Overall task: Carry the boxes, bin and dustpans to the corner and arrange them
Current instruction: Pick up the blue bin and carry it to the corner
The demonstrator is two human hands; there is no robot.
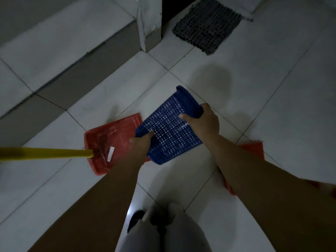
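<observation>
1. The right hand point(203, 122) grips the rim end of a blue bin point(169, 128), thumb across the lattice wall, while the left hand point(141, 144) clasps the narrower base end; both hands hold it clear of the floor.

2. The bin lies tilted on its side between the hands, its long axis running from the base at lower left up to the open mouth at upper right, so the right hand leads and the left trails.

3. The bin is perforated plastic, a square-grid mesh with a solid rolled rim, tapering toward the base.

4. Directly beneath it a red dustpan point(111, 140) rests flat on the tiled floor point(272, 88), smooth moulded plastic with a white label and a yellow handle point(45, 153) reaching off to the left.

5. A second red dustpan point(254, 148) shows partly behind the right forearm.

6. A dark perforated mat point(207, 26) lies ahead near a white pillar point(149, 22); the corner likely lies that way, so the carry seems barely begun.
</observation>
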